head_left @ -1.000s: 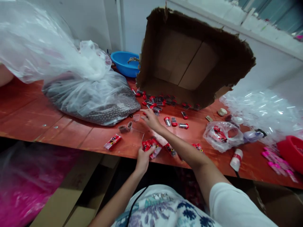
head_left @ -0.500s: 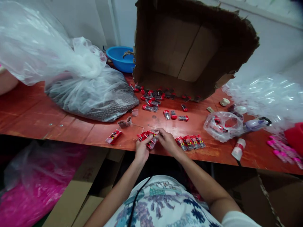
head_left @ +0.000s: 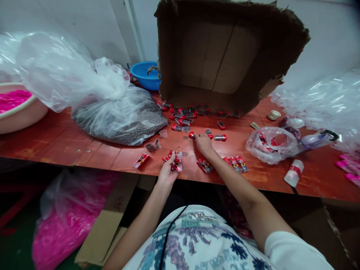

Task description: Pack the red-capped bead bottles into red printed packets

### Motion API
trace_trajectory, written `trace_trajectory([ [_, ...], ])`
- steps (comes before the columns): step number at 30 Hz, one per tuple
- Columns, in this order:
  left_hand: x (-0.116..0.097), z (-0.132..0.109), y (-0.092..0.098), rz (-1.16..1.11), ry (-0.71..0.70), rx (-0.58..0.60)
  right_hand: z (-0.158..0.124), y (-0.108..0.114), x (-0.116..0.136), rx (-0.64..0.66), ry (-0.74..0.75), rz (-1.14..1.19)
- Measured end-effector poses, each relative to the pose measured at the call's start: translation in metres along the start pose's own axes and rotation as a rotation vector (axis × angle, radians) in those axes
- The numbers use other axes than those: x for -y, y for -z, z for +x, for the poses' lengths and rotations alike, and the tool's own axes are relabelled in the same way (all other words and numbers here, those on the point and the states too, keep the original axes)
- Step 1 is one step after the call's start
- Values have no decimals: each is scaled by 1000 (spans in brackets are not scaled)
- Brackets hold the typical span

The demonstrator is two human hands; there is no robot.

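Observation:
Between the thumb and fingers of my left hand (head_left: 168, 170) are several red printed packets (head_left: 177, 160), held just above the table's front edge. My right hand (head_left: 204, 144) reaches further out, its fingers closed on a small clear tube with a red cap (head_left: 191, 135); most of the tube is hidden by the fingers. Similar tubes lie close by, one of them (head_left: 221, 137) just right of the hand. Below my right wrist lies a red packet with dark contents (head_left: 204, 165). Further right is a row of filled packets (head_left: 236, 164), partly covered by my forearm.
A large torn cardboard box (head_left: 233, 56) stands open behind a pile of tubes (head_left: 182, 116). To the left are a tied bag of dark beads (head_left: 120, 116) and a lone packet (head_left: 141, 161). A plastic bag (head_left: 270, 146) and a white roll (head_left: 294, 172) are at right.
My right hand has left the packets in my left hand and moved forward onto a red-capped tube. A filled packet now lies left of the row. The view has shifted slightly left.

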State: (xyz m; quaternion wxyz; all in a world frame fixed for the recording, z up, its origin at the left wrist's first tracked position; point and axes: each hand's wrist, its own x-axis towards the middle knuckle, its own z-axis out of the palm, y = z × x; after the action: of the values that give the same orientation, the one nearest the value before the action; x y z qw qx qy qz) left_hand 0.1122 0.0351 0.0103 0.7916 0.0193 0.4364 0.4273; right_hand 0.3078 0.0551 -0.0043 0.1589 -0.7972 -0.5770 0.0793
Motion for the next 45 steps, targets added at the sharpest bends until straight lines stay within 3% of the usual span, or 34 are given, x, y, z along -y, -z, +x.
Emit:
trace_trajectory([
  [3, -5, 2, -2, -41, -1, -56, -24, -1, 7, 30, 67, 58],
  [5, -7, 4, -3, -72, -15, -80, -49, 1, 12, -3, 112, 218],
  [8, -8, 7, -4, -104, -39, -60, -89, 4, 22, -110, 168, 537],
  [12, -1, 9, -7, -80, -76, -8, -121, 6, 34, -183, 184, 600],
  [18, 13, 6, -9, -21, -185, 28, -129, 2, 34, -241, 263, 450],
  [23, 15, 2, -4, 107, -316, 99, -135, 1, 31, -239, 310, 507],
  [30, 15, -11, -7, 241, -381, 239, -137, 4, 25, -301, 337, 513],
  [37, 17, -20, -9, 364, -468, 278, -140, 6, 23, -336, 397, 453],
  [45, 23, -24, -12, 409, -402, 279, -148, 0, 23, -413, 351, 505],
])
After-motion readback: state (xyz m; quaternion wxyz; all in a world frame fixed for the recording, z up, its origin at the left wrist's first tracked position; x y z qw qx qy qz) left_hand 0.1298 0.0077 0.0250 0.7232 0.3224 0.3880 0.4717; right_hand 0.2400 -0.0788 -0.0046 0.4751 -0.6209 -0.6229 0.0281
